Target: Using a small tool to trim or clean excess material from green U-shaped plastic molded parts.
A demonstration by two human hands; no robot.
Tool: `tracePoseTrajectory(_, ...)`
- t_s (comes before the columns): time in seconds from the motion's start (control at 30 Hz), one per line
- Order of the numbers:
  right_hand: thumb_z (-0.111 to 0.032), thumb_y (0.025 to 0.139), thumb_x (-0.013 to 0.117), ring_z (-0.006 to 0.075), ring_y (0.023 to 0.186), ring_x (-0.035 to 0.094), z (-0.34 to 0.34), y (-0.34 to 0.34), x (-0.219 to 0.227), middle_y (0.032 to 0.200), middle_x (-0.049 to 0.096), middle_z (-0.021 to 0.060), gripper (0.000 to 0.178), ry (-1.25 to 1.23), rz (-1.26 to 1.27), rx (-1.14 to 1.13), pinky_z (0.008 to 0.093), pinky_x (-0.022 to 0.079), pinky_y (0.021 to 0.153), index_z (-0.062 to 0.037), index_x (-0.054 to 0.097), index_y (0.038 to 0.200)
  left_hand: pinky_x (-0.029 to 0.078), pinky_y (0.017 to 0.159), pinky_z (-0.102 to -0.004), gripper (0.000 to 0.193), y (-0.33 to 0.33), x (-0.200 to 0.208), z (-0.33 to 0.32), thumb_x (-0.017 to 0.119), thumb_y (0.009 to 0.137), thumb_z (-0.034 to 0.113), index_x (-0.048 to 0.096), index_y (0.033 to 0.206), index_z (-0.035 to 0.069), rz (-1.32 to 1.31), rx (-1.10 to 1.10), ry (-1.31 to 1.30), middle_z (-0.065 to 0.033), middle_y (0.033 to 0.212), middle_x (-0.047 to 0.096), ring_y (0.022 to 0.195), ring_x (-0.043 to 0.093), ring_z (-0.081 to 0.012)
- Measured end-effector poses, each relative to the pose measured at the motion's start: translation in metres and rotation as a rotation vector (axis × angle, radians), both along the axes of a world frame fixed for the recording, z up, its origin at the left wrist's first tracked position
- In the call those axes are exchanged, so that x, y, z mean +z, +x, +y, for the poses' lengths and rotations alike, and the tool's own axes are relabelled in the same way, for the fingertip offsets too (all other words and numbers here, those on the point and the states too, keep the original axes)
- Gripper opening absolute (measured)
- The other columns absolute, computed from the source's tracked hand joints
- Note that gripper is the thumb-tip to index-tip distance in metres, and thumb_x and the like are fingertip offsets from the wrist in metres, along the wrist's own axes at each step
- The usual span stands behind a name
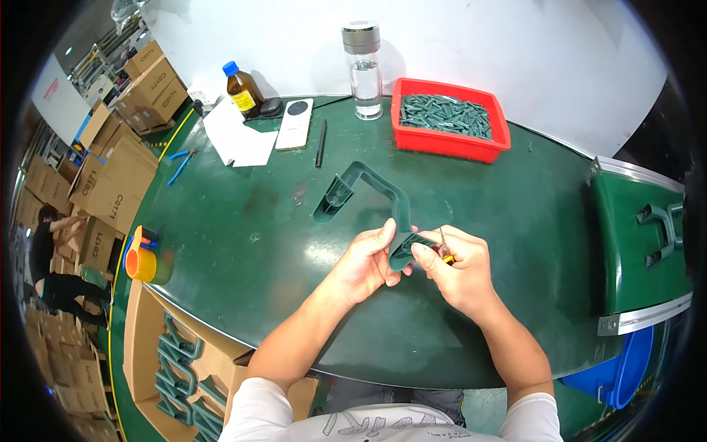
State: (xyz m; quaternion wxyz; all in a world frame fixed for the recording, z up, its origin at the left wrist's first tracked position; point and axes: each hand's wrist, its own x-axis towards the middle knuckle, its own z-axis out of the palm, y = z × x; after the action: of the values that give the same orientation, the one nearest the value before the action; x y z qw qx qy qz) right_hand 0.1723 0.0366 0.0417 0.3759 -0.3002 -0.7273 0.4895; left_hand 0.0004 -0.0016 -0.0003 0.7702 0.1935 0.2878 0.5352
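Over the near middle of the green table, my left hand [366, 261] is closed round one end of a green plastic handle-shaped part [398, 202]. Its bent arm reaches away to the far left and ends in a hollow foot. My right hand [460, 269] is closed on a small pointed tool with a yellow section [446, 255], most of it hidden by the fingers. The right thumb lies against the hollow near end of the green part, and the tool is right beside that end.
A red bin [453, 151] of small green pieces stands at the back, beside a clear bottle [366, 85]. Left are a phone [294, 124], black pen [321, 144], paper, brown bottle [243, 90], blue pliers [181, 166], yellow cup [141, 264], and carton [140, 346] of green parts. Conveyor [633, 243] at right.
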Motion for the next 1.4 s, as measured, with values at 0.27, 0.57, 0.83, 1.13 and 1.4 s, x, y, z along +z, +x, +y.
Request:
tracePoseTrajectory(0.27, -0.004, 0.085, 0.062, 0.0149, 0.064, 0.064, 0.001, 0.000, 0.000, 0.073, 0.059, 0.0095, 0.014, 0.053, -0.021, 0.009, 0.0284, 0.051, 0.076, 0.0082, 0.063, 0.092, 0.043, 0.044, -0.0234, 0.039, 0.000, -0.001, 0.000, 0.044, 0.097, 0.036, 0.056, 0.110, 0.002, -0.007, 0.018, 0.014, -0.0095, 0.086, 0.065, 0.067, 0.063, -0.0187)
tracePoseTrajectory(0.57, -0.027, 0.090, 0.059, 0.0246, 0.071, 0.066, 0.006, 0.006, 0.010, 0.077, 0.062, 0.0167, 0.035, 0.061, -0.282, -0.086, 0.0330, 0.050, 0.067, 0.0029, 0.057, 0.109, 0.027, 0.032, -0.0201, 0.022, -0.007, 0.000, 0.005, 0.059, 0.087, 0.017, 0.058, 0.102, 0.002, 0.110, 0.300, -0.136, -0.0022, 0.062, 0.056, 0.035, 0.037, -0.0089)
tracePoseTrajectory(0.83, -0.016, 0.096, 0.049, 0.0186, 0.061, 0.060, -0.002, 0.010, 0.014, 0.071, 0.061, 0.0098, 0.027, 0.087, -0.150, 0.020, 0.0293, 0.046, 0.055, 0.0053, 0.055, 0.110, 0.024, 0.032, -0.0201, 0.022, -0.008, -0.008, 0.006, 0.061, 0.080, 0.011, 0.056, 0.099, 0.000, 0.269, 0.263, -0.123, 0.0004, 0.062, 0.051, 0.037, 0.037, -0.0054)
tracePoseTrajectory(1.13, -0.011, 0.089, 0.055, 0.0241, 0.047, 0.056, -0.001, 0.012, 0.012, 0.056, 0.054, 0.0121, 0.017, 0.255, -0.173, -0.049, 0.0323, 0.043, 0.045, 0.0021, 0.062, 0.098, 0.025, 0.031, -0.0192, 0.023, -0.003, -0.005, 0.006, 0.059, 0.078, 0.008, 0.058, 0.099, -0.001, 0.333, 0.190, -0.123, 0.0008, 0.065, 0.053, 0.039, 0.040, -0.0035)
tracePoseTrajectory(1.4, -0.010, 0.090, 0.055, 0.0109, 0.046, 0.056, 0.000, 0.014, 0.014, 0.052, 0.053, 0.0064, 0.020, 0.243, -0.160, 0.007, 0.0254, 0.043, 0.045, 0.0050, 0.063, 0.101, 0.025, 0.032, -0.0186, 0.024, -0.001, -0.007, 0.007, 0.059, 0.078, 0.008, 0.058, 0.100, 0.000, 0.367, 0.174, -0.121, 0.0029, 0.063, 0.051, 0.040, 0.041, -0.0024)
